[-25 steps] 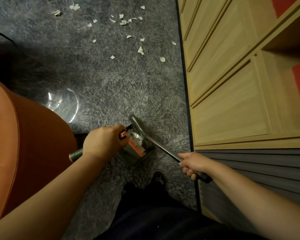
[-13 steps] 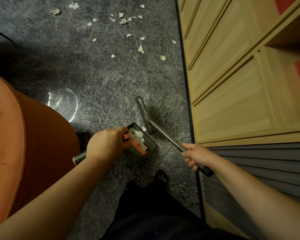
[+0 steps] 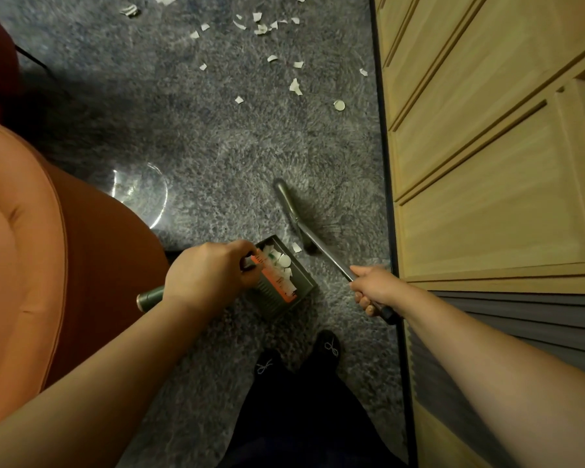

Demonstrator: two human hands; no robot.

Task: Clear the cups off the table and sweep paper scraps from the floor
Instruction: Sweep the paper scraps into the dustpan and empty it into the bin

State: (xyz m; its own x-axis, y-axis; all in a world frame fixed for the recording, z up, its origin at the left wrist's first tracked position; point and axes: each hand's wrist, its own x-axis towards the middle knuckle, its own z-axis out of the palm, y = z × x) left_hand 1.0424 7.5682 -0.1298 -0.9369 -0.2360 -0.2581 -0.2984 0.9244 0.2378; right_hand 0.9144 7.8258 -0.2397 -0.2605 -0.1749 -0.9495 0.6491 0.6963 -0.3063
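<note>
My left hand (image 3: 210, 275) grips the handle of a dark green dustpan (image 3: 284, 285) that rests on the grey carpet (image 3: 217, 146) and holds several white paper scraps. My right hand (image 3: 374, 288) grips the long metal handle of a small broom (image 3: 294, 211), whose head lies on the carpet just beyond the pan's open edge. One scrap (image 3: 296, 247) lies between broom and pan. Several more paper scraps (image 3: 295, 86) are scattered farther ahead on the carpet.
An orange upholstered seat (image 3: 31, 265) fills the left side, with a clear round base (image 3: 139, 194) under it. A light wooden cabinet (image 3: 487, 163) runs along the right, grey slatted panels below it. My dark-shod feet (image 3: 298, 359) stand near the pan.
The broom head has moved away from the dustpan, forward and to the right on the carpet. The dustpan stays in place with the scraps in it.
</note>
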